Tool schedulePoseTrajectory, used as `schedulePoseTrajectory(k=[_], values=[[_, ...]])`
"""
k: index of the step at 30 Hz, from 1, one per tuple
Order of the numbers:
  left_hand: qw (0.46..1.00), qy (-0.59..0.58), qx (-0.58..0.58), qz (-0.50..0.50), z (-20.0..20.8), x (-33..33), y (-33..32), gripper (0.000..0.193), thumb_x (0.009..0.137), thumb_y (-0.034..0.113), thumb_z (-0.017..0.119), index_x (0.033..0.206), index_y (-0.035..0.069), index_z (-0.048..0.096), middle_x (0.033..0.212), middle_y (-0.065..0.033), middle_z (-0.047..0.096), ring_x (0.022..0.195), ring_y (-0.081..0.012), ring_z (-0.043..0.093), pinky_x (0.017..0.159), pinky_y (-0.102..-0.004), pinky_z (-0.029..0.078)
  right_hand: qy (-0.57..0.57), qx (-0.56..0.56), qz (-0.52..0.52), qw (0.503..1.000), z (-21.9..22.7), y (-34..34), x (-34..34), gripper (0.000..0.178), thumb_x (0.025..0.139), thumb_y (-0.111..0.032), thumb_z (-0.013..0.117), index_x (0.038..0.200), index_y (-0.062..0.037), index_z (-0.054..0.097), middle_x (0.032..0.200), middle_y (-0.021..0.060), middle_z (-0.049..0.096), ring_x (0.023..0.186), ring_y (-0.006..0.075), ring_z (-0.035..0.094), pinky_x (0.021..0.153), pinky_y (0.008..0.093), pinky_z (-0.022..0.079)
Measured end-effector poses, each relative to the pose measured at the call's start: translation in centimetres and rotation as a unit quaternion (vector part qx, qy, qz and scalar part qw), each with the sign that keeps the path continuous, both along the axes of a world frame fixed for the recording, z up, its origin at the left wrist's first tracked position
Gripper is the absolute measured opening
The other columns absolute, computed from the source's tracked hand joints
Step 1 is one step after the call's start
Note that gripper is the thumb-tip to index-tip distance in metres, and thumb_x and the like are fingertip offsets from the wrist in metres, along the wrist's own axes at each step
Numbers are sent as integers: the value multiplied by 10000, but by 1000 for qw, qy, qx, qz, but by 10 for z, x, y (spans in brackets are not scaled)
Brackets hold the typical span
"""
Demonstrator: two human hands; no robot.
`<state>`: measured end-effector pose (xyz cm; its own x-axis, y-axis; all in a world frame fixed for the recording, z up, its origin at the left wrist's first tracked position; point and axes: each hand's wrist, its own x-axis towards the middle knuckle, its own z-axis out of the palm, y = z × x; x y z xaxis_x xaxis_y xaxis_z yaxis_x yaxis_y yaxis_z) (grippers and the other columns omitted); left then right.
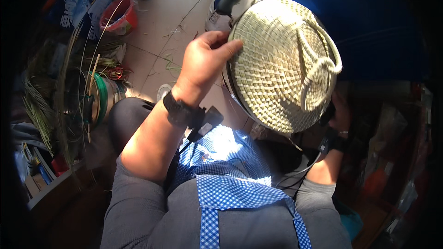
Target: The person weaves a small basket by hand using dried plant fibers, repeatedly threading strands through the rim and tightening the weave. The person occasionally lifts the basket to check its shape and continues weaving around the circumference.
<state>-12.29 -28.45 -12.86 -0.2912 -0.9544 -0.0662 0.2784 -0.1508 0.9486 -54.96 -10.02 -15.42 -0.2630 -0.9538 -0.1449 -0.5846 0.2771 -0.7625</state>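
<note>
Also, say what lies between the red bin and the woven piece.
In the head view: littered tiled floor, then the left hand touching the woven piece.

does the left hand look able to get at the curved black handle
Probably yes: the left hand holds the edge of the woven cover near the black handle, with nothing visible between them, though it may have to let go first.

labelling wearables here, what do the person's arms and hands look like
Grey sleeves reach about the elbows. The left hand is ungloved; its wrist has a black strap carrying a small black device with a dark cable. The right hand, partly shadowed, looks ungloved too, with a black wristband and a thin cable.
</note>
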Motion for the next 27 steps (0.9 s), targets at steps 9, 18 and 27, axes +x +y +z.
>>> schedulePoseTrajectory(k=[9,18,27], values=[[996,-64,45,-29,-20,7,-10,369,920,241,686,1121,-70,685,876,-25,693,705,-64,554,642,-203,435,-341,31,-56,938,17,-24,38,335,994,-309,605,1176,-34,665,1041,72,709,945,135,658,863,290,507],[993,-118,-8,-11,-24,16,-13,362,951,243,651,1137,-67,676,874,-5,676,701,-59,542,641,-200,416,-412,52,-92,905,24,-34,63,345,954,-279,678,1170,-10,668,992,44,719,814,105,651,772,260,520],[995,-84,44,-11,-38,15,-26,223,962,212,593,878,21,671,703,44,564,576,-49,442,530,-217,310,-438,49,-87,893,22,-49,74,363,925,-286,726,1089,34,677,942,86,730,768,132,689,683,257,546]])
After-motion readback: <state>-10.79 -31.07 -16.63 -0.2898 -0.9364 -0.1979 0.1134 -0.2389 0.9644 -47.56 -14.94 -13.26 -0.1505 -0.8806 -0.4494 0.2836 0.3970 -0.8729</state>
